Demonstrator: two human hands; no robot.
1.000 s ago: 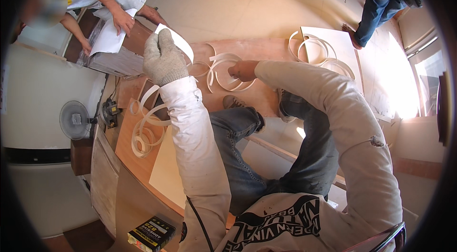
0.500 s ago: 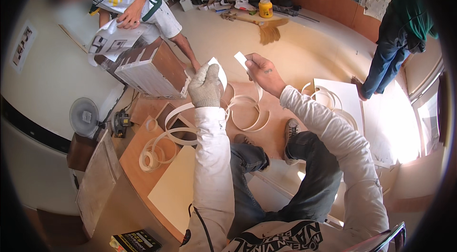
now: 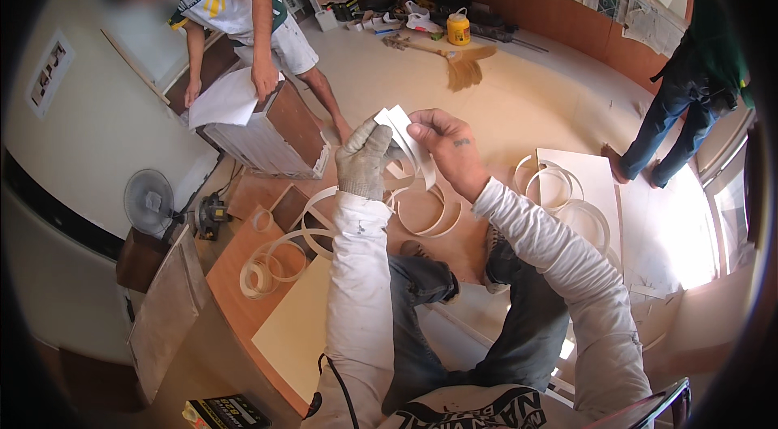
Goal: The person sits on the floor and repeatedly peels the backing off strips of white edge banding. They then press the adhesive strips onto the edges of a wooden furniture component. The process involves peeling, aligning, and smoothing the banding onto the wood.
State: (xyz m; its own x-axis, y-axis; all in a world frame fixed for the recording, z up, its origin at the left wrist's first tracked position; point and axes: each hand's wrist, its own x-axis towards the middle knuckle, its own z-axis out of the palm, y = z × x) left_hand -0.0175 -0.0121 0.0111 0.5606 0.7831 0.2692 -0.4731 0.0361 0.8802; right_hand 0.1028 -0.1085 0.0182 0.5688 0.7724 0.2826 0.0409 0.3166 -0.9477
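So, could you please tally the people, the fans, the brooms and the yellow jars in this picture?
People: 3, namely the wearer, whose gloved left hand and bare right hand hold a white strip, a person in yellow and a person in jeans
Fans: 1
Brooms: 1
Yellow jars: 1
Total: 6

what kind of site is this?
Probably a room under carpentry or fit-out work. Coils of white edge banding lie on wood panels, a power tool sits on the floor, and a broom lies beside the paper-covered wall.
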